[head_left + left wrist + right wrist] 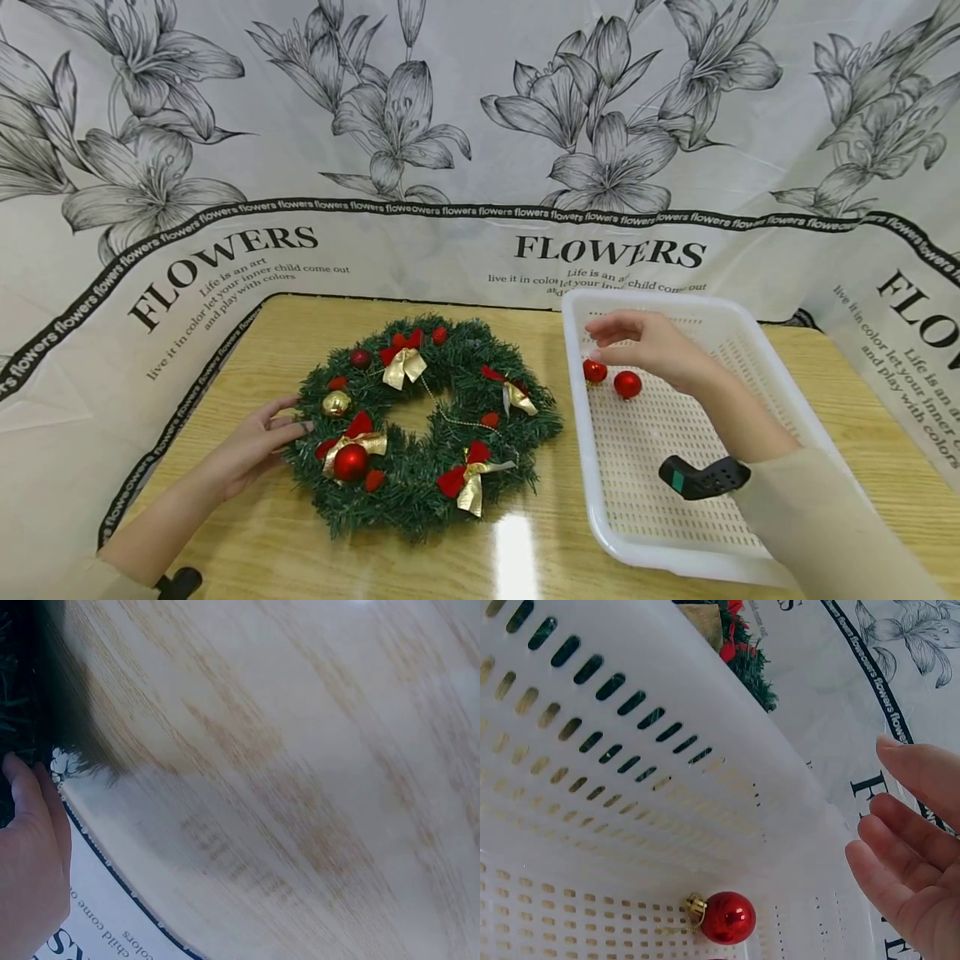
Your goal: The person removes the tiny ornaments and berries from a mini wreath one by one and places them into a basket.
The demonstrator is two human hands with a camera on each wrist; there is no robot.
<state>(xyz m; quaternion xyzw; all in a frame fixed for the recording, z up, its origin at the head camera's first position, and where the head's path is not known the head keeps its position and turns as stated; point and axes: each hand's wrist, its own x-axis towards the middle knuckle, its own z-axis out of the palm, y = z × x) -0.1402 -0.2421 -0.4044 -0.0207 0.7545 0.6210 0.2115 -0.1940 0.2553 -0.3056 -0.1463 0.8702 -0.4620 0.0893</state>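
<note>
A green Christmas wreath [420, 508] lies on the table, dressed with red-and-gold bows [405, 367], red baubles [351, 462], a gold bauble [337, 404] and a thin bead string. My left hand [251, 446] rests against the wreath's left edge, its fingers fairly straight; the left wrist view catches these fingers [30, 795] at the dark greenery. Over the far left part of a white plastic basket [600, 508], my right hand [656, 346] hovers with loosely bent fingers and nothing between them. Below it in the basket are two red baubles [627, 384], one partly behind the hand.
Wood-grain table [555, 533] lies under everything, with the basket to the right of the wreath. A white cloth [420, 250] printed with flowers and lettering hangs behind and along the sides. The basket's raised rim [577, 400] stands between wreath and baubles.
</note>
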